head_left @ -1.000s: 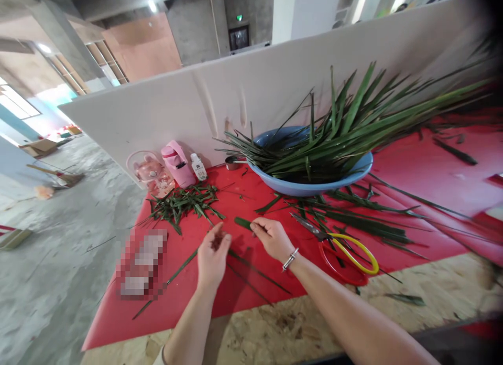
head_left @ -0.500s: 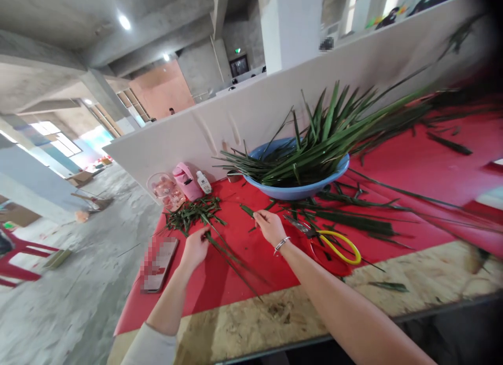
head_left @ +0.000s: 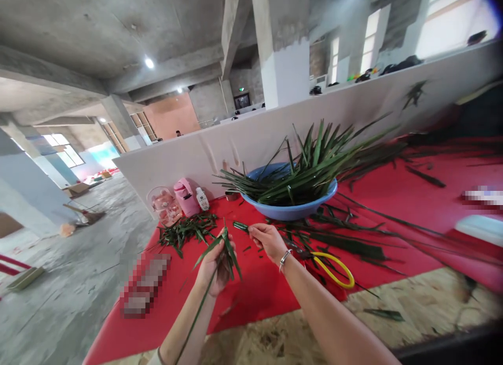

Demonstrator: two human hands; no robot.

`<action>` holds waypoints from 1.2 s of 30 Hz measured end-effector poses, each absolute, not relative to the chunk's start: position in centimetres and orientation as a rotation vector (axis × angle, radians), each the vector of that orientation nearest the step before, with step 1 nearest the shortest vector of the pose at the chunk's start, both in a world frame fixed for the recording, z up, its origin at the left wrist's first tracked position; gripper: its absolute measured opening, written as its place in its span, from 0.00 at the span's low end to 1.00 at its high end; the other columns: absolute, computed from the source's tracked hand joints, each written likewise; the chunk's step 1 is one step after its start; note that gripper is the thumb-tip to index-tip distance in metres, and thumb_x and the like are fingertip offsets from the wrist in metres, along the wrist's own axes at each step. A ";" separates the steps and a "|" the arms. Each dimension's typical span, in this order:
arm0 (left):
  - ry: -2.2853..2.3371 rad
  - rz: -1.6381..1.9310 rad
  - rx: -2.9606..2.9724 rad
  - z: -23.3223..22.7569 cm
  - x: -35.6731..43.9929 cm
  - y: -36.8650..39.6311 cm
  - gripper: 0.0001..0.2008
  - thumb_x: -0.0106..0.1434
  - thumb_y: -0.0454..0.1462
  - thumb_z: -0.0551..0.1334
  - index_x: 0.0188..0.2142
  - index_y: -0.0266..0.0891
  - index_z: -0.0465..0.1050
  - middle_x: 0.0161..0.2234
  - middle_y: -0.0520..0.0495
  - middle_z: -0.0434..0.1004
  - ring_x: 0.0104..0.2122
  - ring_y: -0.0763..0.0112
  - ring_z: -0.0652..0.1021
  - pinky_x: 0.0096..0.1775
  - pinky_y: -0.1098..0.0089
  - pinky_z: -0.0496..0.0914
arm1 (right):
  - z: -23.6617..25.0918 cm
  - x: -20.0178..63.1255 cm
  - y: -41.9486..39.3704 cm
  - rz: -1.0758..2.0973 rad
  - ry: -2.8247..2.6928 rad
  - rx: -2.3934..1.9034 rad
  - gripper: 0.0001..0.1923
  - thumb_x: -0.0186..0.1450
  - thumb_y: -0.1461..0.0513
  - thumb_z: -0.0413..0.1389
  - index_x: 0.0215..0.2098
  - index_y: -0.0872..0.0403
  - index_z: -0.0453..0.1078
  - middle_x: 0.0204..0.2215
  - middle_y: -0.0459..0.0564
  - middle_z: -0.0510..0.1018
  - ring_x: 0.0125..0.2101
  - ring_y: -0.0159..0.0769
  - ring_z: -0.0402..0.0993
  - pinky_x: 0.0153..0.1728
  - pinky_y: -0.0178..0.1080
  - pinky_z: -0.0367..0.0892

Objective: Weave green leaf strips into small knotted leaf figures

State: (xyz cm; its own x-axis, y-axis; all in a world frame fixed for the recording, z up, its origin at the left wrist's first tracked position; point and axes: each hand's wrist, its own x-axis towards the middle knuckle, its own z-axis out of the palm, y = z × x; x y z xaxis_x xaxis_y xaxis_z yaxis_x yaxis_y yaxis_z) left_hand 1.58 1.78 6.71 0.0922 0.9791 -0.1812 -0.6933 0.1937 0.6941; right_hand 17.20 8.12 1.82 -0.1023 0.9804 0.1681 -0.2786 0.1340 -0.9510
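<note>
The left hand (head_left: 217, 264) is raised a little above the red-covered tabletop (head_left: 251, 286), its fingers curled around a bunch of long, narrow green leaf strips (head_left: 225, 248); the strips fan out above the fist, and one long blade trails down past the wrist toward the near edge. The right hand (head_left: 269, 240), with a silver bracelet (head_left: 285, 258) at the wrist, pinches a short dark green leaf piece (head_left: 240, 226) between thumb and fingertips, holding it just beside the left hand's bunch and apart from it.

Just to the right of the right wrist lie scissors with yellow and red loop handles (head_left: 333, 268), flat on the red cover among loose long green leaves (head_left: 346, 242). Behind the hands stands a round light-blue plastic basin (head_left: 290, 210) heaped with long green leaves that stick out over its rim. To the left of the basin is a small pile of cut green leaf scraps (head_left: 186, 229). Beyond that pile, against the white partition board (head_left: 259, 139), stand a pink lidded bottle (head_left: 186, 196), a small white bottle (head_left: 203, 199) and a clear pinkish container (head_left: 164, 205). The near edge of the tabletop shows bare chipboard (head_left: 393, 312).
</note>
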 end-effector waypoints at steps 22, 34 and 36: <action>0.765 1.495 0.472 1.6 1.2 1.8 0.18 0.40 0.30 0.72 0.31 0.39 0.70 0.24 0.57 0.74 0.24 0.81 0.74 0.30 0.80 0.67 | 1.9 16.6 7.2 1.214 -1.403 -1.083 0.18 0.50 0.50 0.61 0.22 0.57 0.71 0.15 0.42 0.65 0.17 0.25 0.53 0.19 0.32 0.47; 0.795 1.502 0.445 0.8 0.7 2.5 0.19 0.39 0.31 0.72 0.32 0.37 0.71 0.25 0.53 0.76 0.26 0.78 0.75 0.33 0.76 0.68 | 2.1 17.2 7.2 1.011 -1.762 -1.145 0.16 0.58 0.52 0.55 0.27 0.57 0.72 0.18 0.43 0.69 0.20 0.28 0.60 0.22 0.32 0.55; 0.786 1.508 0.450 1.0 0.7 2.4 0.19 0.38 0.31 0.72 0.32 0.36 0.71 0.26 0.52 0.76 0.27 0.77 0.76 0.33 0.75 0.68 | 2.2 17.2 7.2 0.970 -1.793 -1.162 0.15 0.58 0.52 0.54 0.28 0.57 0.72 0.19 0.44 0.69 0.20 0.29 0.61 0.23 0.32 0.56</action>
State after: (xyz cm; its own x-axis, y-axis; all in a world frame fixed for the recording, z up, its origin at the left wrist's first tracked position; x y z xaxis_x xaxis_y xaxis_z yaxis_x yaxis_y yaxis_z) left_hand 0.71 2.39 0.98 -0.1092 0.9778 -0.1790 -0.7066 0.0503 0.7059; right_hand 17.21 7.16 2.17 -0.2836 0.9383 0.1979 0.3483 0.2930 -0.8904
